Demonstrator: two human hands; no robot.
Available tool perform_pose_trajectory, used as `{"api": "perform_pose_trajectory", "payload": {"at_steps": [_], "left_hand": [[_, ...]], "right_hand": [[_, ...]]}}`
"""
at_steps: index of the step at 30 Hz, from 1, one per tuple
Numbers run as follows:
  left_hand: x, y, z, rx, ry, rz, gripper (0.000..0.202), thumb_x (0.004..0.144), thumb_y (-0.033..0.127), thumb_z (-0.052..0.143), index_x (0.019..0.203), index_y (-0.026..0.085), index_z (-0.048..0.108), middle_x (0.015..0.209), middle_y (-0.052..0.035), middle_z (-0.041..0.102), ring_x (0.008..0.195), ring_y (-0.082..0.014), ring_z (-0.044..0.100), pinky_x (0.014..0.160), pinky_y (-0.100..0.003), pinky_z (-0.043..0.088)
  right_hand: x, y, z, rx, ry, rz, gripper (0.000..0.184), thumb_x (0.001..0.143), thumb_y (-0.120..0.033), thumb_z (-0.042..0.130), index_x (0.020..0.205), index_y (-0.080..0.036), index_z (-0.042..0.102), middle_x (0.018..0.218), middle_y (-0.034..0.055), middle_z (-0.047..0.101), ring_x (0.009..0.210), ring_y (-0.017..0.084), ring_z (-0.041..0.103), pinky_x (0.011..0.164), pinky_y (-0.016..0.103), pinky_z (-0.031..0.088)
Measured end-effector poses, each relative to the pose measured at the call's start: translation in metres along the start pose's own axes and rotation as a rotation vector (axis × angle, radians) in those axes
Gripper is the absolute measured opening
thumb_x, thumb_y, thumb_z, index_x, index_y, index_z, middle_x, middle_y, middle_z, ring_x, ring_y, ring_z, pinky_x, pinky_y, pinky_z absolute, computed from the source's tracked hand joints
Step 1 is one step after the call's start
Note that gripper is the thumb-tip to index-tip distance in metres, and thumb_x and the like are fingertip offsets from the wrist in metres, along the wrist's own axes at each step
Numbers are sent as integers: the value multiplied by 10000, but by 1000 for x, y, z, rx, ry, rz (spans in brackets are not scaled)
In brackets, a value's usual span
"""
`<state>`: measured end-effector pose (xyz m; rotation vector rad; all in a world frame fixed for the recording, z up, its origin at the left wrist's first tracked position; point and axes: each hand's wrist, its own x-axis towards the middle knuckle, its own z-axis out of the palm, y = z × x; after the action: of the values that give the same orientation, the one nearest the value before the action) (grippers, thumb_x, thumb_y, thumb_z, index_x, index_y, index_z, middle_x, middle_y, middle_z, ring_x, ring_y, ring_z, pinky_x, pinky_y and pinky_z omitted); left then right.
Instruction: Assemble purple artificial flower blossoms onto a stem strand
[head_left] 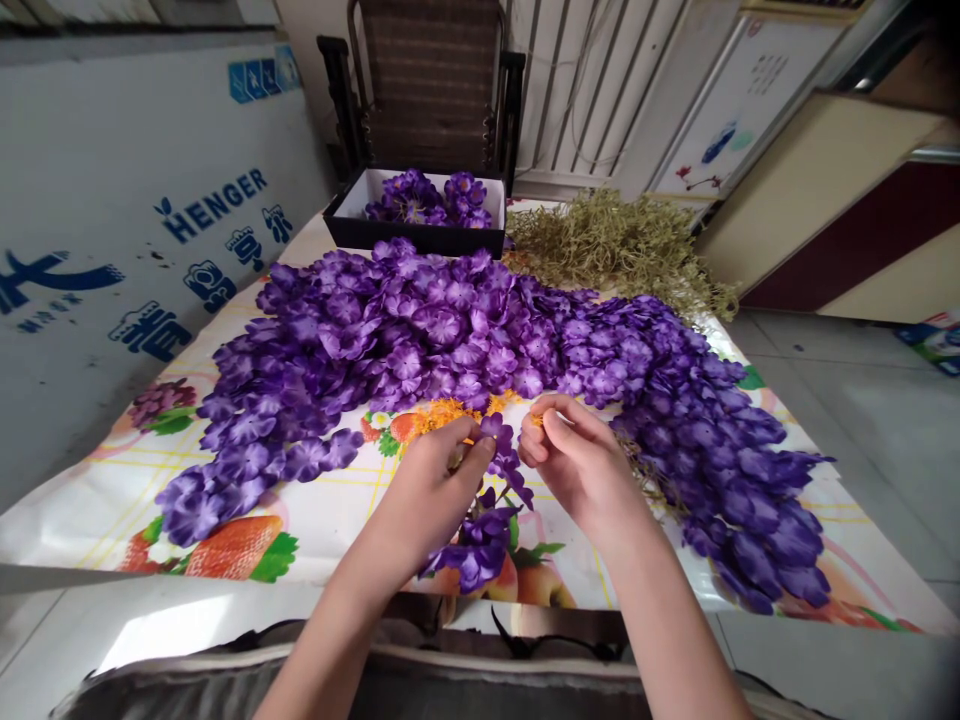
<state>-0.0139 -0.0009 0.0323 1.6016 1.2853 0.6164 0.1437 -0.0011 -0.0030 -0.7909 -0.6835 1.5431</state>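
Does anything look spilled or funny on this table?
Yes. Loose orange bits lie scattered on the printed tablecloth, just above the left hand, along the edge of the purple artificial flowers. They look spilled because they sit in a messy patch.

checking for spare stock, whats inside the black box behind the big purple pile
The black box holds purple artificial flower clusters, with its white inner lining showing around them. The flowers cover the box floor, so anything beneath them cannot be seen.
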Motion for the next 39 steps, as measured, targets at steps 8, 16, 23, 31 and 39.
{"api": "perform_pose_trajectory", "payload": {"at_steps": [8,16,23,31,39], "left_hand": [[3,1,1,-1,16,0,270,897,340,445,679,184,414,560,59,363,496,-91,342,468,-228,219],[5,5,1,24,21,9,277,890,330,448,657,186,410,548,62,361,489,-93,353,471,-235,233],[6,4,6,1,5,41,270,902,329,449,674,187,426,553,63,365,503,-94,362,480,-225,257],[5,1,6,65,48,70,233,903,288,462,696,182,465,562,59,394,522,-97,368,491,-216,263],[5,1,6,159,42,107,206,907,260,477,727,177,533,586,56,472,545,-99,427,533,-222,278]], "right_hand": [[1,0,-4,29,-44,22,114,698,-210,717,808,-198,694,589,-23,534,580,110,479,554,257,358],[2,-2,-3,45,-18,1,92,684,-193,672,770,-201,641,584,-35,529,555,107,467,546,262,367],[2,-1,-7,-23,11,-4,101,702,-259,683,773,-213,628,652,-32,514,553,99,444,520,252,352],[-9,-8,-5,-387,-48,11,16,766,-210,659,779,-207,649,793,-10,594,701,117,512,602,238,383],[-6,-9,3,-681,-52,-66,16,755,-186,578,768,-195,581,691,-27,563,624,119,519,559,236,411]]}}
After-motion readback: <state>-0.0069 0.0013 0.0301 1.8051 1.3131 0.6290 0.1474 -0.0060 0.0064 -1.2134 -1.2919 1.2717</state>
